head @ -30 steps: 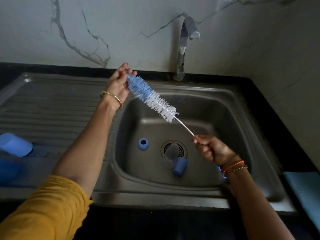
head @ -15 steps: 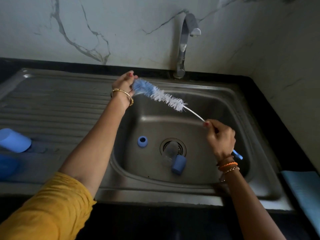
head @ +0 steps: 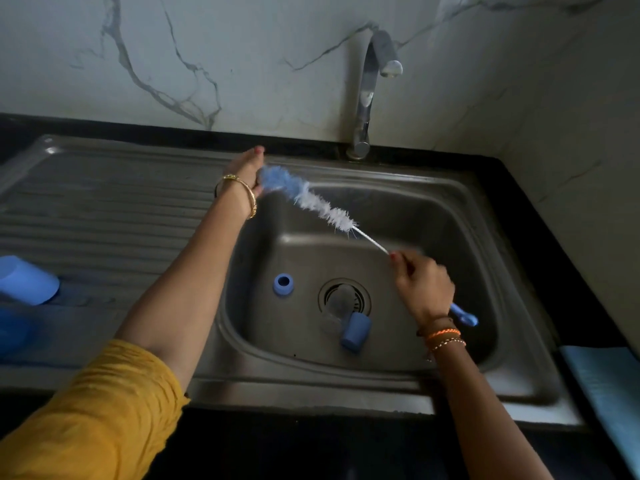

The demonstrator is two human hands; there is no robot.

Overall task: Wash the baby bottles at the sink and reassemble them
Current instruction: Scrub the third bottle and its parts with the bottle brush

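A long bottle brush [head: 313, 202] with blue and white bristles stretches across the steel sink basin [head: 460, 209]. My right hand [head: 424, 289] grips its wire stem, and the blue handle end [head: 464, 317] sticks out behind my wrist. My left hand [head: 247, 169] touches the blue bristle tip at the basin's far left rim; its fingers are hidden behind the hand. A clear baby bottle with a blue collar [head: 351, 329] lies over the drain. A small blue ring [head: 283, 284] sits on the basin floor to its left.
The tap [head: 369, 95] stands behind the basin with no water running. A blue cap [head: 26, 280] lies on the ribbed drainboard [head: 104, 209] at the far left, with a blurred blue item below it. A light blue cloth [head: 609, 386] lies at the right edge.
The brush has swung lower and toward the back rim, then stayed there. My right hand rose from near the drain and slid along the stem.
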